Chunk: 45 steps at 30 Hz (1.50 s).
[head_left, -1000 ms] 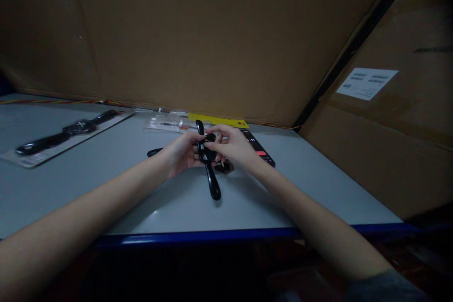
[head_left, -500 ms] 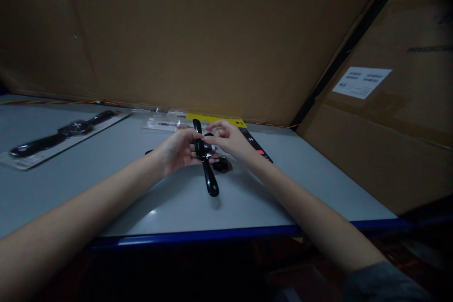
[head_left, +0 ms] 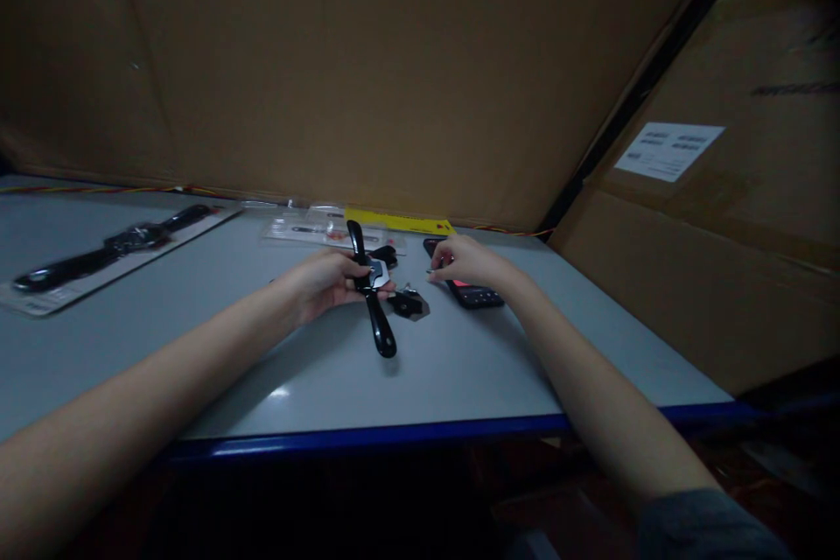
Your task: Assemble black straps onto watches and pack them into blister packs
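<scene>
My left hand (head_left: pixel 332 287) is closed around the middle of a black spokeshave (head_left: pixel 382 328), tilted above the table with one handle pointing toward me. A shiny metal blade (head_left: pixel 379 274) shows at its centre, under my thumb. To the right, my right hand (head_left: pixel 465 262) is pinched, and a tiny dark thing at the fingertips is too small to name. Beneath and behind that hand is a dark phone (head_left: pixel 482 296) with a lit screen. Loose black and metal parts (head_left: pixel 410 304) lie on the table between my hands.
A packaged spokeshave (head_left: pixel 72 269) lies on its card at the left. Clear plastic packaging (head_left: pixel 302 230) and a yellow card (head_left: pixel 397 220) are at the back. Cardboard walls (head_left: pixel 394 61) stand behind and right of the grey table (head_left: pixel 394 394), which has a blue front edge.
My right hand has moved off the spokeshave to the right, over the phone, uncovering the blade. My left hand still holds the spokeshave, shifted slightly left.
</scene>
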Motion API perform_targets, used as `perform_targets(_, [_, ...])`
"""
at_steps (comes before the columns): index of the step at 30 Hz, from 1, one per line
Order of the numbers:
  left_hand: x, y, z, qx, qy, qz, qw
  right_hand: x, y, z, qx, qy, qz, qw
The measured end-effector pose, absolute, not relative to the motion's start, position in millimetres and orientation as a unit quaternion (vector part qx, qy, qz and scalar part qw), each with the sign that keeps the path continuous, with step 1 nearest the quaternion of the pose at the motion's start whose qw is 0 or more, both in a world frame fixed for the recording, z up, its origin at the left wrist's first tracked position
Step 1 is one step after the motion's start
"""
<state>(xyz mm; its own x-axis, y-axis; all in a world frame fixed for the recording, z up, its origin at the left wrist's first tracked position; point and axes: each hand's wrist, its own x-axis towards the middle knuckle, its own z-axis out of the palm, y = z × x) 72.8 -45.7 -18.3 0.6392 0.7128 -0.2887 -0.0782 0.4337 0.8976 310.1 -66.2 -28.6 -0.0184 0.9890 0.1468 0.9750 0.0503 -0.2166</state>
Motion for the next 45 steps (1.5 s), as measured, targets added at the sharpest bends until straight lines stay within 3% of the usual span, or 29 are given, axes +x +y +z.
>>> perform_targets(11, [73.5, -45.8, -21.1, 0.488, 0.349, 0.256, 0.758, 292.0, -71.8, -40.9, -0.714, -0.682, -0.025, 0.159])
perform_targets(20, [72.9, -48.8, -19.9, 0.516, 0.343, 0.242, 0.747, 261.8, -81.3, -23.3, -0.543, -0.71, 0.149, 0.423])
perform_targets(45, [74.0, -50.6, -19.1, 0.527, 0.333, 0.231, 0.748, 238.9, -90.6, -26.6, -0.479, -0.694, 0.338, 0.418])
